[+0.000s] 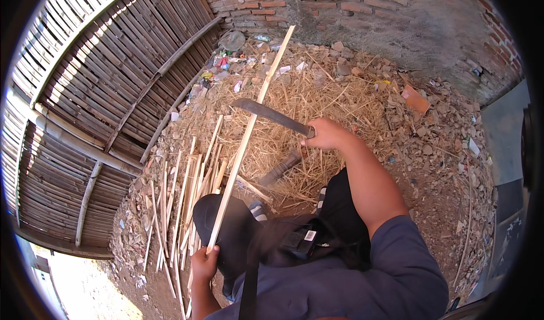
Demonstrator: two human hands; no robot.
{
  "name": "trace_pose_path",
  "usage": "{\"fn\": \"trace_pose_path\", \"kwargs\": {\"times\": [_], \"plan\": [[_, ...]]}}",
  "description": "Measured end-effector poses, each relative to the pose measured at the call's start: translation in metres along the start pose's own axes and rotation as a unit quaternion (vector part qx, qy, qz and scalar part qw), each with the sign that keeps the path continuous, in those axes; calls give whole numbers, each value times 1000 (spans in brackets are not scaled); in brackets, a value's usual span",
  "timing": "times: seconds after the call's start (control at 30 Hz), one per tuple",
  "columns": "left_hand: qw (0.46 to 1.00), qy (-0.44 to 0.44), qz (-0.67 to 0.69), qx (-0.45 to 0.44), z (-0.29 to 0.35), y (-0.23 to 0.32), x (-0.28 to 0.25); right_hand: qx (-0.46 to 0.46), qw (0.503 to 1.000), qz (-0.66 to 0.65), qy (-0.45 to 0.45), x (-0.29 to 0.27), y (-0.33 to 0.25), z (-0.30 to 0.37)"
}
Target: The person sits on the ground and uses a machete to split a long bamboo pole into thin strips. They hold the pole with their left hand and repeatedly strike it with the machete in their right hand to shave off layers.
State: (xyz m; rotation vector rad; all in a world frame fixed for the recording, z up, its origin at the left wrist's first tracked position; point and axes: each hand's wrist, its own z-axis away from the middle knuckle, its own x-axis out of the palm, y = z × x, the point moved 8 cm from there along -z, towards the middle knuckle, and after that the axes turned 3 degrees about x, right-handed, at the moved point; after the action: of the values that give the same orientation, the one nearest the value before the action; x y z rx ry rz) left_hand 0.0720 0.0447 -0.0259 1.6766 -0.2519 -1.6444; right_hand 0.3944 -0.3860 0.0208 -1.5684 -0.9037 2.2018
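Note:
My left hand (205, 263) is closed around the lower end of a long pale strip of split bamboo (241, 154). The strip slants up and away past my left knee. In my right hand (328, 134) is the handle of a machete (273, 116), its dark curved blade pointing left. The blade crosses the strip in its upper half; whether they touch I cannot tell. Below the machete, a dark brown ribbed wooden piece (281, 168) lies on the shavings. Several more pale strips (180, 198) lie in a loose pile left of my knee.
Straw-like shavings (334, 102) cover the ground ahead, with rubble and litter around them. A bamboo slat wall (107, 65) stands on the left, a brick wall (362, 8) at the back. A broken orange tile (415, 99) lies at the right; grey panels (507, 133) stand beyond.

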Motion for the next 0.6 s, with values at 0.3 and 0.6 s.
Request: {"fn": "trace_pose_path", "kwargs": {"times": [0.3,0.6], "plan": [[999,4,36,-6,2,-8,3,-132,982,96,-96,57,-46,12],[1000,-10,-2,-14,1,2,0,-64,997,47,-16,26,-13,-1]]}}
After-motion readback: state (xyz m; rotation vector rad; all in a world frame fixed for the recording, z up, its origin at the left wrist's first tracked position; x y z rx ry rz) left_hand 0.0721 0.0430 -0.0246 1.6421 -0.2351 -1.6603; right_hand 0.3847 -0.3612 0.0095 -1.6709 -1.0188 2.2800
